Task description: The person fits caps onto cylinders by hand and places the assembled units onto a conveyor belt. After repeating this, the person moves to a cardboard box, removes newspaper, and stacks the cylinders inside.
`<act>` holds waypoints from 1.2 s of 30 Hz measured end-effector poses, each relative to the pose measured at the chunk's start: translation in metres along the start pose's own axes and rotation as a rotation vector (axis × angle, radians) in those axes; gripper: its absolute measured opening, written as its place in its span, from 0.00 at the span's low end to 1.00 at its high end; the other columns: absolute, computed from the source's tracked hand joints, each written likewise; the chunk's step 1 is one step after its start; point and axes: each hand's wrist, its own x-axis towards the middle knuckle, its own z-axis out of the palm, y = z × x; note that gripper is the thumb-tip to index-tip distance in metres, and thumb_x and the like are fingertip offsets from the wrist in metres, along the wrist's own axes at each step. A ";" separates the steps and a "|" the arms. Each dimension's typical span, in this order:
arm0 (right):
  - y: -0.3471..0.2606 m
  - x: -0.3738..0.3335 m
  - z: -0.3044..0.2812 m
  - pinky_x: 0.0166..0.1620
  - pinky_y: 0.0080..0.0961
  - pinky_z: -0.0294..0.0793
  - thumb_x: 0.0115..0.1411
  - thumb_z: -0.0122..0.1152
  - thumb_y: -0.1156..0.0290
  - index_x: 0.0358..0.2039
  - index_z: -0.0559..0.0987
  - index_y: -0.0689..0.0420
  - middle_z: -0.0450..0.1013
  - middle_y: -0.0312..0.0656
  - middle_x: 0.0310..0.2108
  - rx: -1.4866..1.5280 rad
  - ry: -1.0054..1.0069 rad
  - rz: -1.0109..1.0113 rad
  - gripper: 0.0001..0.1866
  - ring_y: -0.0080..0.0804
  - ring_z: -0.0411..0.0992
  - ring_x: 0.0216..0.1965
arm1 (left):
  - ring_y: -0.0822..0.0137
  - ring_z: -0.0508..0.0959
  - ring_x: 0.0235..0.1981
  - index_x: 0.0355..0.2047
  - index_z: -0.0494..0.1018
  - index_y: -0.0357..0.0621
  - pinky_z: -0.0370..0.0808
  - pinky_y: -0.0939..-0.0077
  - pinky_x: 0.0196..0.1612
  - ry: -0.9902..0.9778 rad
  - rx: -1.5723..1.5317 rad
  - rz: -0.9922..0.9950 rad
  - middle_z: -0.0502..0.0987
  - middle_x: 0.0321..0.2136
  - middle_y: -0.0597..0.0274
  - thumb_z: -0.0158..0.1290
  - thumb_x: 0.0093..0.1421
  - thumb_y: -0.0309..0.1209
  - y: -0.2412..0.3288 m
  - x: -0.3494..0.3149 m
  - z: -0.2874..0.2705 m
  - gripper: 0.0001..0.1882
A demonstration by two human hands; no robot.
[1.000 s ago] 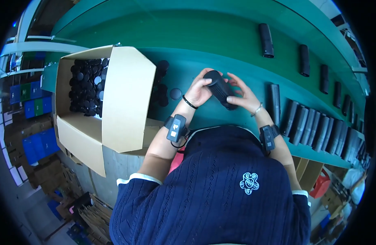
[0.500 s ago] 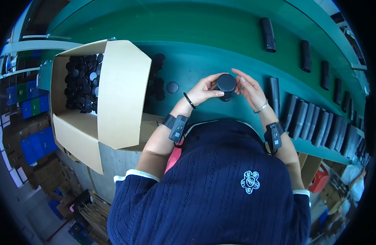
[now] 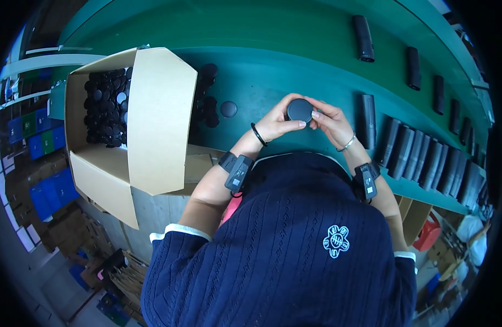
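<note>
Between my hands is a black cylinder (image 3: 299, 110), its flat round end turned up toward me so that most of its length is hidden. My left hand (image 3: 280, 121) is closed around its left side, with the thumb along the near edge. On the other side, my right hand (image 3: 330, 122) grips the rim between thumb and fingers. A loose black disc (image 3: 228, 109) lies flat on the green table (image 3: 256, 82), left of my hands. Farther left, several similar discs (image 3: 209, 103) sit beside a cardboard box.
The open cardboard box (image 3: 159, 120) at the left holds many black discs (image 3: 106, 106), its flap sticking up. Black tubes (image 3: 420, 152) stand in a row at the right, with one tube (image 3: 366, 121) nearest my right hand. More tubes (image 3: 364, 38) are spaced along a green strip beyond.
My right hand has closed in from beside the cylinder and now grips its rim. The cylinder's round end now faces up more squarely, hiding the ribbed side seen before.
</note>
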 end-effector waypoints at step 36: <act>-0.003 -0.039 -0.049 0.57 0.35 0.63 0.47 0.68 0.70 0.61 0.60 0.60 0.63 0.48 0.57 -0.514 0.282 -0.069 0.41 0.38 0.64 0.55 | 0.68 0.69 0.52 0.57 0.60 0.38 0.66 0.71 0.55 0.080 -0.078 -0.154 0.70 0.50 0.58 0.59 0.56 0.33 -0.035 0.062 0.037 0.31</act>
